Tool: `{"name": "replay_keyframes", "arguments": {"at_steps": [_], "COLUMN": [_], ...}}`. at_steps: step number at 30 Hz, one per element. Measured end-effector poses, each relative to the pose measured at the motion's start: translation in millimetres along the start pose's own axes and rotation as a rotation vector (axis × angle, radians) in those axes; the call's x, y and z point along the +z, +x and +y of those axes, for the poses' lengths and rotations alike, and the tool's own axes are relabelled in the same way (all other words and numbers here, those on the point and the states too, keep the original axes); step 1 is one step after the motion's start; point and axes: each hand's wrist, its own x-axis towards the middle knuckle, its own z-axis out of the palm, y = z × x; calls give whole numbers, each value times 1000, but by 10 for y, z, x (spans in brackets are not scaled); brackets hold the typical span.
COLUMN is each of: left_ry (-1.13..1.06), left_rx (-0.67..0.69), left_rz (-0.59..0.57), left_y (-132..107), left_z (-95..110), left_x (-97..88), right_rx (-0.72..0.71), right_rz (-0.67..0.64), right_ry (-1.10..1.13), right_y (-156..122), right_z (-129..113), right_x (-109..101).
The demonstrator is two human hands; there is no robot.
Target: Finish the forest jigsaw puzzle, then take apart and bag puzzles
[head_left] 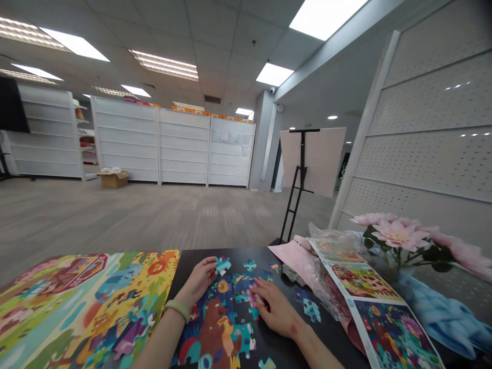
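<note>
My left hand (199, 281) pinches a light-blue puzzle piece (222, 265) at the far edge of a partly joined jigsaw (221, 320) with a brown bear on it. A green band circles that wrist. My right hand (273, 306) lies flat, fingers spread, pressing on the joined pieces near their right side. Loose pieces lie around: one teal piece (249, 265) beyond the jigsaw, another (311, 309) to the right of my right hand, one (266, 364) at the near edge. All rests on a black table (277, 353).
A finished colourful picture sheet (77, 302) covers the table's left side. On the right lie a printed leaflet (369, 302), a clear plastic bag (330, 241), pink flowers (400, 236) and blue cloth (434, 307). An easel with a board (307, 164) stands behind, a cardboard box (113, 179) far off.
</note>
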Motion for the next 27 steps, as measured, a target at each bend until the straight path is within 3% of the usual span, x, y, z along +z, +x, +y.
{"name": "replay_keyframes", "arguments": {"at_steps": [27], "left_ry": [-36], "left_rx": [4], "left_rz": [14], "left_y": [-80], "left_z": [61], "left_x": [62], "right_rx": [44], "right_rz": [-99], "right_ry": [34], "right_y": [-12], "right_z": [-114], "right_x": [-111]}}
